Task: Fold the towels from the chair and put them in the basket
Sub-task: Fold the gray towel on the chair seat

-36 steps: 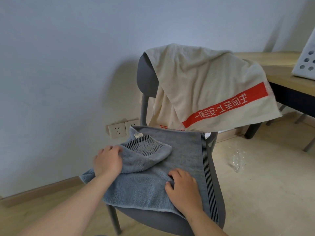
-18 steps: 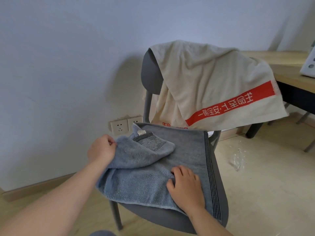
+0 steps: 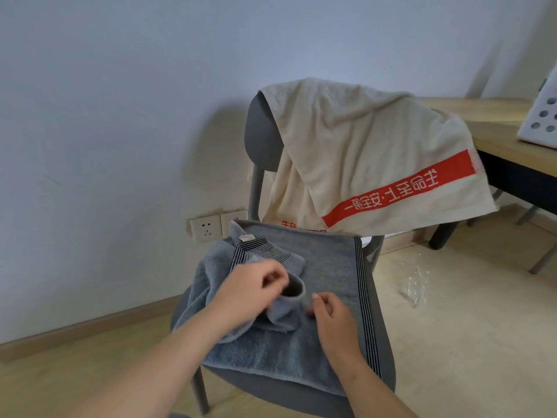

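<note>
Pinching grey towel on chair, both hands' fingers clamped, wood floor, pale wall

Wall sockets, a wooden table, crumpled plastic on floor.

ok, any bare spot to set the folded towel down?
Wooden table: bare strip between the cream towel and the white basket. Floor right of the chair is open past the plastic scrap. The seat is crowded: grey towel and both hands.
</note>
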A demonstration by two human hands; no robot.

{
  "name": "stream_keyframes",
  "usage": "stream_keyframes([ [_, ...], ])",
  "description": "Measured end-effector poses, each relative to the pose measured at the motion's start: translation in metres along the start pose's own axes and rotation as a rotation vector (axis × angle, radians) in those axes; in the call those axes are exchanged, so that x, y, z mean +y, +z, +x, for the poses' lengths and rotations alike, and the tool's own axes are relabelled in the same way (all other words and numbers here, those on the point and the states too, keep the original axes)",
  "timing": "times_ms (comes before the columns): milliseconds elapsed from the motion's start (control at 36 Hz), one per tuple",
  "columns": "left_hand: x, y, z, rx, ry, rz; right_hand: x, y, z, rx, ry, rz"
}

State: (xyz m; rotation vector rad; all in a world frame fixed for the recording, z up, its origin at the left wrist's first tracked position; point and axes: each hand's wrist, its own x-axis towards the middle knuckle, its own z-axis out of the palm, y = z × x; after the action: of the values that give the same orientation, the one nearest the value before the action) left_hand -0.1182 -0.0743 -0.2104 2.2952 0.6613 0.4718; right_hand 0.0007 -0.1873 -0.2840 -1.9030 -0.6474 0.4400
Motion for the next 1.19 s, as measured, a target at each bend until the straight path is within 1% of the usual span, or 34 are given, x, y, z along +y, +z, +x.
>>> stream_keyframes([
  [56, -0.006, -0.005, 0.003, 0.359, 0.068, 0.080, -0.001, 0.001, -0.001, -0.026, 0.013, -0.018],
  [83, -0.010, -0.009, 0.005, 0.511, 0.068, 0.102, -0.001, 0.002, -0.001, -0.040, 0.019, -0.031],
  [111, -0.015, -0.013, 0.009, 0.621, 0.033, 0.112, -0.002, 0.002, -0.001, -0.049, 0.021, -0.053],
  [139, -0.022, -0.017, 0.013, 0.669, -0.032, 0.122, -0.002, 0.003, -0.001, -0.054, 0.021, -0.078],
  [167, -0.029, -0.021, 0.017, 0.638, -0.122, 0.137, -0.003, 0.004, 0.000, -0.057, 0.022, -0.100],
  [194, -0.037, -0.023, 0.021, 0.534, -0.226, 0.150, -0.004, 0.004, 0.002, -0.063, 0.034, -0.113],
  [222, -0.044, -0.024, 0.022, 0.371, -0.323, 0.152, -0.006, 0.004, 0.005, -0.072, 0.058, -0.111],
  [250, -0.051, -0.023, 0.020, 0.175, -0.378, 0.155, -0.008, 0.004, 0.008, -0.081, 0.095, -0.090],
  [278, -0.057, -0.020, 0.017, -0.033, -0.380, 0.203, -0.012, 0.003, 0.013, -0.084, 0.139, -0.055],
  [306, -0.062, -0.015, 0.012, -0.207, -0.347, 0.305, -0.016, 0.002, 0.017, -0.079, 0.184, -0.014],
  [333, -0.068, -0.009, 0.007, -0.312, -0.295, 0.430, -0.023, 0.001, 0.022, -0.064, 0.216, 0.027],
  [361, -0.072, -0.004, 0.002, -0.353, -0.258, 0.523, -0.029, 0.001, 0.027, -0.043, 0.219, 0.051],
  [389, -0.075, -0.001, -0.001, -0.348, -0.245, 0.563, -0.035, 0.002, 0.032, -0.027, 0.184, 0.046],
  [444, -0.079, 0.000, -0.001, -0.257, -0.229, 0.501, -0.048, 0.009, 0.038, -0.065, 0.054, -0.025],
  [528, -0.081, -0.003, 0.003, -0.126, -0.288, 0.290, -0.067, 0.031, 0.035, -0.309, -0.070, -0.191],
  [583, -0.086, -0.005, 0.005, -0.086, -0.373, 0.192, -0.070, 0.046, 0.032, -0.430, -0.127, -0.403],
  [639, -0.092, -0.007, 0.006, -0.071, -0.427, 0.091, -0.067, 0.054, 0.027, -0.439, -0.177, -0.627],
  [694, -0.096, -0.007, 0.007, -0.052, -0.450, 0.035, -0.063, 0.058, 0.024, -0.392, -0.203, -0.708],
  [722, -0.096, -0.006, 0.007, -0.040, -0.453, 0.043, -0.059, 0.059, 0.024, -0.365, -0.210, -0.689],
  [778, -0.094, -0.003, 0.008, -0.007, -0.452, 0.114, -0.053, 0.058, 0.023, -0.331, -0.220, -0.571],
  [861, -0.089, 0.000, 0.008, 0.021, -0.419, 0.285, -0.046, 0.046, 0.022, -0.253, -0.176, -0.241],
  [917, -0.087, 0.004, 0.006, 0.024, -0.369, 0.444, -0.045, 0.030, 0.023, -0.126, -0.112, -0.031],
  [972, -0.086, 0.010, 0.005, 0.008, -0.341, 0.556, -0.041, 0.013, 0.026, 0.010, -0.025, 0.083],
  [1028, -0.085, 0.013, 0.003, -0.011, -0.335, 0.591, -0.033, -0.004, 0.029, 0.135, 0.085, 0.112],
  [1083, -0.084, 0.013, 0.002, -0.037, -0.326, 0.624, -0.023, -0.021, 0.029, 0.202, 0.197, 0.026],
  [1139, -0.083, 0.011, 0.001, -0.070, -0.331, 0.669, -0.015, -0.031, 0.027, 0.168, 0.265, -0.090],
  [1194, -0.078, 0.007, 0.007, -0.106, -0.357, 0.691, -0.016, -0.039, 0.031, 0.150, 0.263, -0.156],
])
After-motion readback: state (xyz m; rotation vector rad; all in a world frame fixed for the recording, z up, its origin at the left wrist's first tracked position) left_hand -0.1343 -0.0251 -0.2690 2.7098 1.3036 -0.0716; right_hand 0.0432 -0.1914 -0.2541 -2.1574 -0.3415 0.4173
